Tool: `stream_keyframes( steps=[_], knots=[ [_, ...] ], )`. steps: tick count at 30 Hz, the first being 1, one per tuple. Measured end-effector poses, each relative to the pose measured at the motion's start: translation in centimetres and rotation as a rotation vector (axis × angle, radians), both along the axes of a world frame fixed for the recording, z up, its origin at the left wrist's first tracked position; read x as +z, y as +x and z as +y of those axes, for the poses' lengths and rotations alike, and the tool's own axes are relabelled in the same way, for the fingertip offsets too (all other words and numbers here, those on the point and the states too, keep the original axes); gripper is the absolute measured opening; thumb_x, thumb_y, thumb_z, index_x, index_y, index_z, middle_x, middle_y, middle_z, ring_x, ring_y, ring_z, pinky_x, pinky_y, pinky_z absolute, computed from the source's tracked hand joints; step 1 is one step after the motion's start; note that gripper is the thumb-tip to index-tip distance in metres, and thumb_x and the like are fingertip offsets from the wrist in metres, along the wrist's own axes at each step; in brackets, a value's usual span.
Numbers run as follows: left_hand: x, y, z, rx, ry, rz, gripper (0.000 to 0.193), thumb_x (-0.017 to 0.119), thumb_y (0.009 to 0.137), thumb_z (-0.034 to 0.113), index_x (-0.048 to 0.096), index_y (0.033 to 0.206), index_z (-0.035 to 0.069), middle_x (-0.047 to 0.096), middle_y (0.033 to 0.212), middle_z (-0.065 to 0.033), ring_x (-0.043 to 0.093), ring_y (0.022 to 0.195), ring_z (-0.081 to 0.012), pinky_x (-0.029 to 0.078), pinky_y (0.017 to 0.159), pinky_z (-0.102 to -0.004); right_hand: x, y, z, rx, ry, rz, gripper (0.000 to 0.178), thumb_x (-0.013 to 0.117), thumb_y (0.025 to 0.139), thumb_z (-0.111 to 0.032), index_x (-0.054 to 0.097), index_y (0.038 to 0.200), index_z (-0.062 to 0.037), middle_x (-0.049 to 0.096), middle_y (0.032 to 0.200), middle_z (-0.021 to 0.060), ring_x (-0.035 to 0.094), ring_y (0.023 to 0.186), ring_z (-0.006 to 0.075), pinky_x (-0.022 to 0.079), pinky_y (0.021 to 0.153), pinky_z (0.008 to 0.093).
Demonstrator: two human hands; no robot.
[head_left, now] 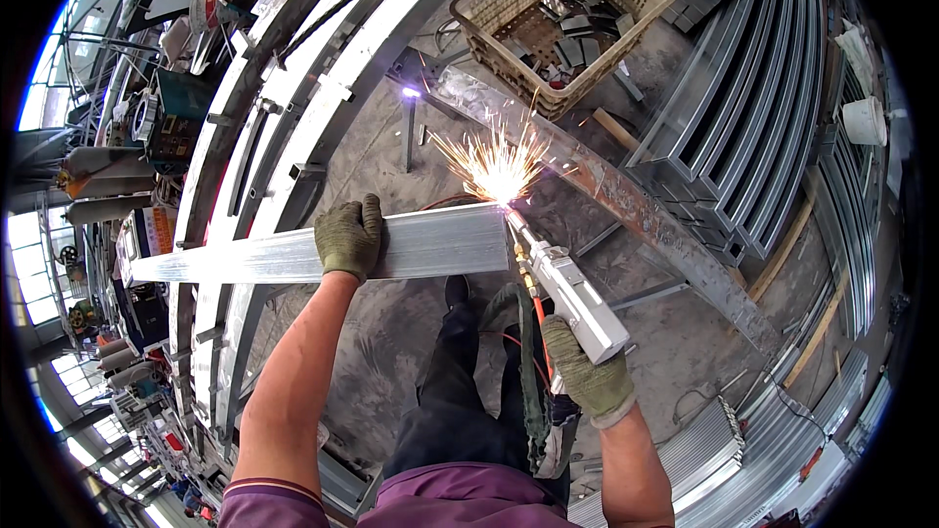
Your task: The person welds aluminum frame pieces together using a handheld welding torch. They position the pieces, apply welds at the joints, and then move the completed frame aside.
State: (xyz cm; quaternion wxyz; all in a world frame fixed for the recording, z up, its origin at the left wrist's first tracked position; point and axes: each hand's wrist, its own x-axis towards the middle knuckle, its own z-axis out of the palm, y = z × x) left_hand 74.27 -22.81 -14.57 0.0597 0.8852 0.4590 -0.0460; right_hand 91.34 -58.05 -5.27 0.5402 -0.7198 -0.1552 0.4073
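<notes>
long silver rectangular metal tube (411, 246) clasped by gloved left hand (348, 235); gloved right hand (590, 372) gripping grey handheld welding torch (562, 284), sparks (497, 168) at tube end.

Under me is a grey concrete floor (675, 332). At one o'clock stands a beige plastic crate (562, 0) with metal pieces inside. At three o'clock I see stacked grey metal frames (753, 108). At nine o'clock bright windows (29, 244) give daylight.

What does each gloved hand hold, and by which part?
The left hand grips the flat metal bar over its top edge, near the middle. The right hand holds the welding torch by its rear handle end.
</notes>
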Motion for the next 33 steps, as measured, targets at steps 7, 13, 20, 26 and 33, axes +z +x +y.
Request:
stream_keyframes(
  steps=[7,13,20,26,33],
  knots=[
    [0.31,0.22,-0.18,0.002,0.005,-0.001,0.058,0.046,0.107,0.05,0.073,0.081,0.006,0.072,0.087,-0.0206,0.067,0.09,-0.0441,0.046,0.088,-0.0553,0.24,-0.04,-0.02,0.006,-0.033,0.002,0.026,0.08,0.094,-0.014,0.072,0.115,-0.0003,0.077,0.098,0.0117,0.075,0.087,0.0218,0.058,0.074,0.0355],
    [0.47,0.38,-0.22,0.014,-0.014,-0.014,0.057,0.048,0.107,0.049,0.073,0.081,0.006,0.072,0.087,-0.0213,0.067,0.09,-0.0445,0.047,0.087,-0.0547,0.23,-0.19,-0.25,0.033,-0.052,-0.033,0.027,0.08,0.096,-0.018,0.073,0.115,-0.001,0.077,0.095,0.012,0.076,0.085,0.0221,0.058,0.072,0.0359],
    [0.32,0.18,-0.24,-0.004,0.02,-0.034,0.055,0.05,0.107,0.046,0.073,0.078,0.006,0.072,0.084,-0.0211,0.067,0.086,-0.0444,0.047,0.083,-0.0558,-0.13,-0.27,-0.13,0.04,-0.056,-0.029,0.025,0.08,0.096,-0.016,0.073,0.114,-0.0011,0.078,0.095,0.0111,0.076,0.084,0.0227,0.059,0.071,0.0356],
    [0.32,0.28,-0.24,-0.022,0.034,-0.039,0.054,0.05,0.108,0.044,0.073,0.078,0.006,0.072,0.084,-0.0206,0.067,0.085,-0.0443,0.048,0.081,-0.0562,-0.31,-0.76,-0.05,0.007,0.072,-0.135,0.018,0.075,0.1,-0.013,0.071,0.111,0.0015,0.067,0.083,0.0008,0.061,0.073,0.01,0.051,0.063,0.0293],
    [0.32,0.26,-0.29,-0.024,0.041,-0.045,0.055,0.049,0.108,0.045,0.073,0.078,0.006,0.072,0.084,-0.0208,0.067,0.086,-0.0444,0.047,0.082,-0.0563,0.0,-0.46,-0.15,0.036,-0.034,-0.053,0.022,0.078,0.097,-0.016,0.072,0.112,-0.0009,0.074,0.092,0.0084,0.071,0.081,0.0201,0.056,0.069,0.0344]
  ],
)
